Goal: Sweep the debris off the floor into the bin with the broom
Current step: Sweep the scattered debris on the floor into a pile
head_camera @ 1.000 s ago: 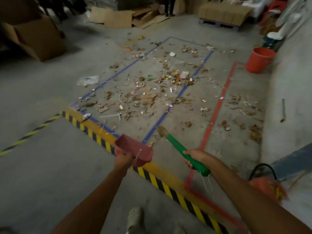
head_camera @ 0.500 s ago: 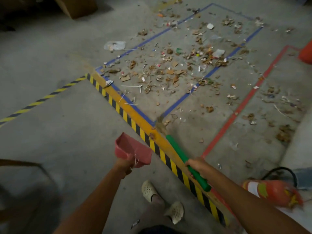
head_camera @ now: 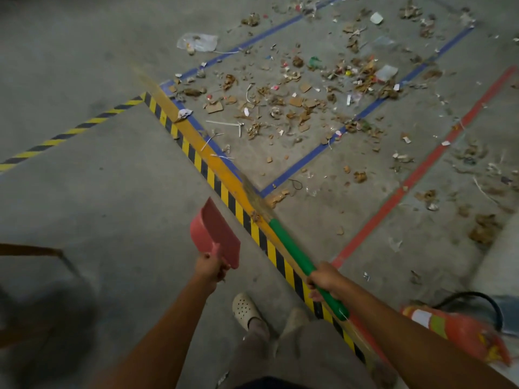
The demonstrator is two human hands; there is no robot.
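My right hand (head_camera: 324, 279) grips the green handle of a short broom (head_camera: 292, 248), whose straw bristles point up-left over the yellow-black floor tape, near the blue tape corner. My left hand (head_camera: 209, 266) holds a pink dustpan (head_camera: 216, 234) by its handle, raised above the bare concrete left of the tape. Debris (head_camera: 297, 102), scraps of cardboard, paper and plastic, lies scattered inside the blue-taped rectangle and beyond it toward the red tape line. The bin is out of view.
A red fire extinguisher (head_camera: 460, 332) with a black hose lies at the lower right by a raised kerb. My feet in pale clogs (head_camera: 245, 310) stand just left of the striped tape (head_camera: 196, 161). A clear plastic bag (head_camera: 198, 42) lies outside the blue line.
The view has tilted down and moved closer to the tape; the orange bucket and boxes left the frame. Both hands keep their hold, with the broom now lying along the striped tape.
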